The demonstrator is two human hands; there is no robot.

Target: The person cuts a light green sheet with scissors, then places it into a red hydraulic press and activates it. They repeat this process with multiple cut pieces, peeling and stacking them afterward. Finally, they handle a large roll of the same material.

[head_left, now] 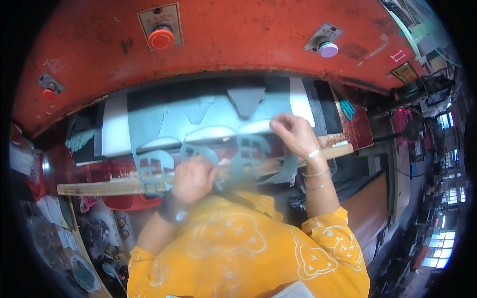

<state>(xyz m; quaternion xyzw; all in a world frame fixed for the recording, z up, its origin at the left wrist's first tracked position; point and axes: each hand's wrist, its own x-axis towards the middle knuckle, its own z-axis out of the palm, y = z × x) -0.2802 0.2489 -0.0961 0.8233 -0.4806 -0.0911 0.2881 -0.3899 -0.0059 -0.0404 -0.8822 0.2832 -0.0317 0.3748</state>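
Note:
A pale blue-green sheet [149, 116] lies across the white board [116, 121] under the machine. Its near part is a web of cut-out strips [253, 144] that droops over the wooden edge bar toward me. My left hand [194, 178] is closed on the near strips, its fingertips partly hidden. My right hand [296, 134] is raised over the sheet's right side, thumb and fingers pinched together. Whether anything is between them is not clear. A grey tapered piece [246, 101] rests on the far part of the sheet.
An orange machine front [238, 35] with a red push button [161, 38] and a purple knob [328, 49] spans the far side. A wooden bar [99, 188] runs along the near edge. A teal looped item [347, 110] lies at right, and green scraps [79, 138] lie at left.

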